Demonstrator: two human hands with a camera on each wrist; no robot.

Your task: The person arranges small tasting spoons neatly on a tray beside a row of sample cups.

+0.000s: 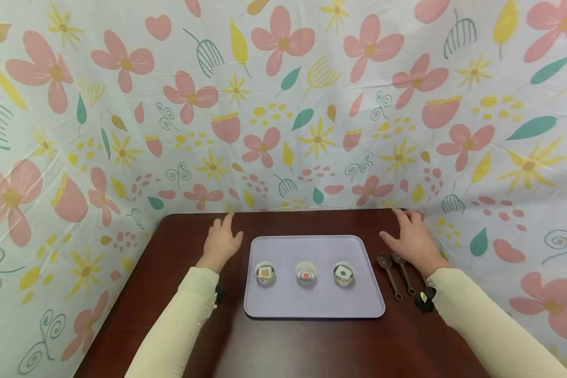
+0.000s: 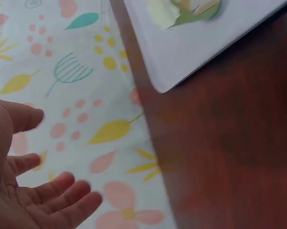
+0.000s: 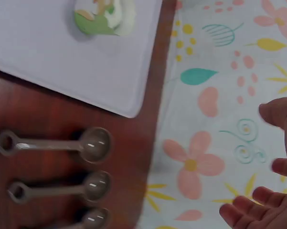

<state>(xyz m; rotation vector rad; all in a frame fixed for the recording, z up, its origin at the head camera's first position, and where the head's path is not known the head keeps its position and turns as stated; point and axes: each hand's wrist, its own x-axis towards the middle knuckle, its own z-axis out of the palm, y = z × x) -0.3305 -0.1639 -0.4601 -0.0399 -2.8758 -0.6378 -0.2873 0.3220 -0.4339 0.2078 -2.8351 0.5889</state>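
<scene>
Floral cloth (image 1: 283,118) hung behind and at the sides; dark, glossy table (image 1: 269,346) below it. Pale lilac tray (image 1: 314,304) lay flat on the table, taken here as the clock centre. Looked thin and stiff, probably light and a bit slick; best hold was at the rim, at 9 and 3 o'clock, kept level so nothing slid.

Left hand (image 1: 220,242) was at 10 o'clock, right hand (image 1: 413,240) at 2, both apart from the tray. Both were opened wide, fingers loosely extended, thumbs well away, neither holding anything. Couldn't tell whether either touched the table.

Brownish measuring spoons at 3 o'clock, just beside the tray: a near spoon (image 1: 390,277), a middle spoon (image 1: 405,274), and a third spoon (image 3: 93,219) in the right wrist view only. Bowls faced 11, ring-ended handles 5. Likely light and rigid; pinch mid-handle.

Three small round cups in a row on the tray: left cup (image 1: 265,282) at 9 with an orange square, middle cup (image 1: 306,281) near centre with a red mark, right cup (image 1: 344,282) at 3 with a green dot. Material unclear; probably very light and easily tipped or crushed, so a gentle two-sided pinch on the walls.
</scene>
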